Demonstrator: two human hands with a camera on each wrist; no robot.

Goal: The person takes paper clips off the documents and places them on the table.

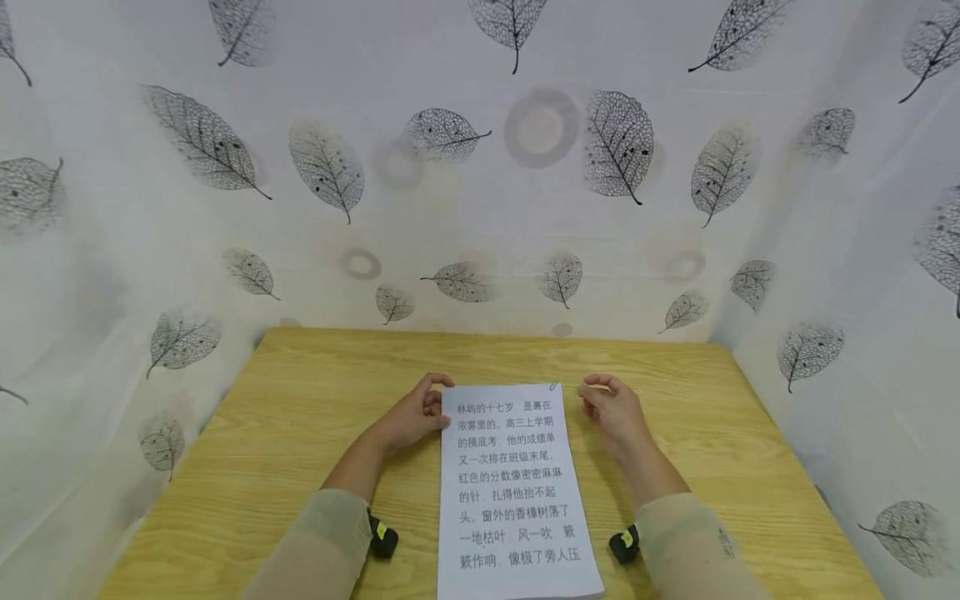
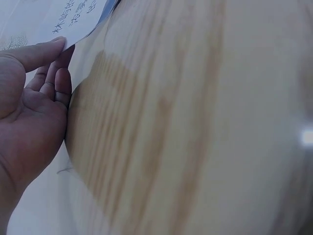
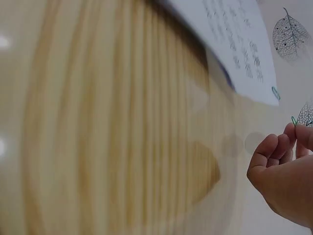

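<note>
A stack of printed paper (image 1: 510,483) lies on the table, large Chinese characters on its top sheet. My left hand (image 1: 412,417) holds the stack's upper left edge; in the left wrist view the thumb (image 2: 51,49) lies on the page with the other fingers below it. One green paper clip (image 1: 554,386) sits on the top edge near the right corner. Off to the right of that corner, my right hand (image 1: 615,408) pinches a second green paper clip (image 3: 294,120) between thumb and forefinger, apart from the paper.
The wood-grain table (image 1: 337,358) reaches back to a pale curtain (image 1: 465,208) printed with dark leaves, which also hangs along both sides. A black wrist device (image 1: 384,537) is strapped on the left arm, another black device (image 1: 624,544) on the right.
</note>
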